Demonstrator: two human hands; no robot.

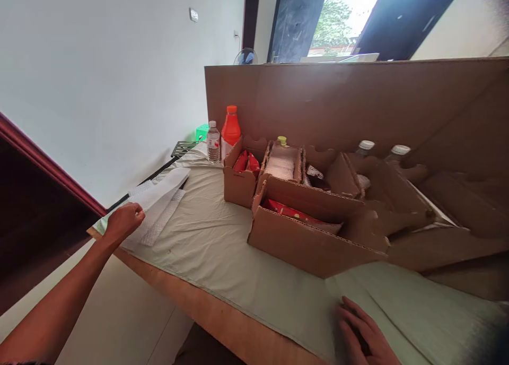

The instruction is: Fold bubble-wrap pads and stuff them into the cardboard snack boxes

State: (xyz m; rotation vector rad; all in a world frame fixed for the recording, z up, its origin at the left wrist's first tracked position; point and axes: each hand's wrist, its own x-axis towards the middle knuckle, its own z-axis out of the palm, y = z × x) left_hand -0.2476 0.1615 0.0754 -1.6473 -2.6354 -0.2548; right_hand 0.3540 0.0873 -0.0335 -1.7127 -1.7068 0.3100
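Observation:
At the table's left edge my left hand (126, 219) is closed, its fingers curled at the near side of a white bubble wrap sheet (163, 189). More pieces of translucent bubble wrap (159, 224) lie beneath and beside it. My right hand (363, 336) is low over the cloth near the front edge, fingers apart and slightly bent, holding nothing. Beyond it stands an open cardboard box (310, 248) with a red packet (294, 211) inside. Behind that, a smaller box (240, 187) contains red packets (246, 162), and another holds white bubble-wrapped material (280, 164).
A clear water bottle (213, 145) and an orange-red bottle (231, 129) stand at the back left. White-capped bottles (398, 151) show behind the right-hand boxes. A tall cardboard panel (318, 97) closes off the back. The pale cloth (207, 232) is wrinkled.

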